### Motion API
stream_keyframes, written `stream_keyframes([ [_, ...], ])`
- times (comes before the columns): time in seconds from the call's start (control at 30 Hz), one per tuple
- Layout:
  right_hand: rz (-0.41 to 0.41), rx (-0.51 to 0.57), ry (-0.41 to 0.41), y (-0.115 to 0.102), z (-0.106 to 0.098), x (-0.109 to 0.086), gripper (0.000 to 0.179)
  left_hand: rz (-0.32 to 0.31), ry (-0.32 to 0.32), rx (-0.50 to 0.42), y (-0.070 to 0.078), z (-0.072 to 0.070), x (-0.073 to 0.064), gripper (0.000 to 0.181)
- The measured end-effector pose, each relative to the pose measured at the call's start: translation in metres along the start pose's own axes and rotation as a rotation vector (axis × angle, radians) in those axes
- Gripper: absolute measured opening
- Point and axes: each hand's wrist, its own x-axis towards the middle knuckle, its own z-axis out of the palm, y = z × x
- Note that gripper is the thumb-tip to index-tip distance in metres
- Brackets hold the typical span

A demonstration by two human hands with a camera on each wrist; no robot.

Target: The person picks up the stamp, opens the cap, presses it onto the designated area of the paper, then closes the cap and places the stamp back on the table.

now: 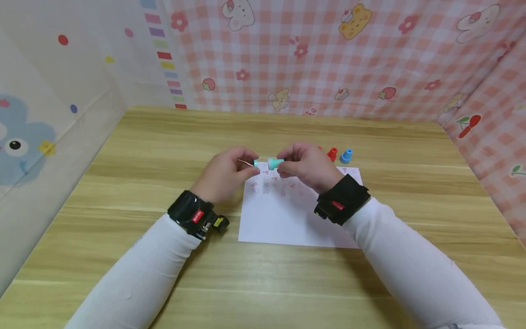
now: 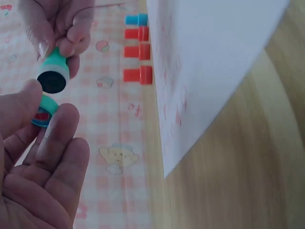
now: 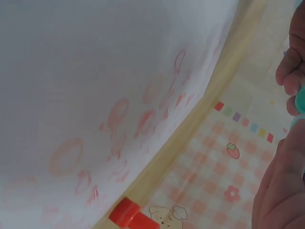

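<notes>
Between its thumb and fingers the right hand (image 1: 308, 165) pinches a teal toy stamp (image 1: 276, 163). The stamp lies on its side in the air, its wide end toward the left hand (image 1: 226, 173). In the left wrist view that wide end shows a dark round face inside a pale rim. Held at the left thumb and fingertips is a small teal cap (image 2: 49, 104), with a dark and red patch on it. A small gap separates cap and stamp. Below both hands lies a white sheet of paper (image 1: 283, 224) with red prints along its far part.
Behind the right hand, past the paper's far edge, stand a blue stamp (image 1: 346, 156) and several red stamps (image 2: 138, 51) in a row. Everything rests on a wooden table (image 1: 197, 274). A pink checked cloth (image 1: 267, 55) hangs behind it.
</notes>
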Motion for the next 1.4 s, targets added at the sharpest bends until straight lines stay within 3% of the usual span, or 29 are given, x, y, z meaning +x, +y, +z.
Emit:
stream_keyframes([
  [0.2,-0.008,0.122,-0.039,0.006,0.002,-0.002,0.019,0.028,-0.020,-0.040,0.002,0.007,-0.002,0.027],
  [0.8,-0.027,0.122,-0.040,0.010,0.009,-0.006,0.019,0.047,-0.035,-0.084,0.006,0.012,-0.005,0.024],
  [1.13,-0.039,0.135,-0.060,0.012,0.010,-0.007,0.020,0.040,-0.037,-0.065,0.007,0.013,-0.005,0.022],
  [1.4,-0.012,0.086,-0.047,0.010,0.010,-0.007,0.017,0.075,-0.019,-0.020,0.006,0.013,-0.006,0.019],
])
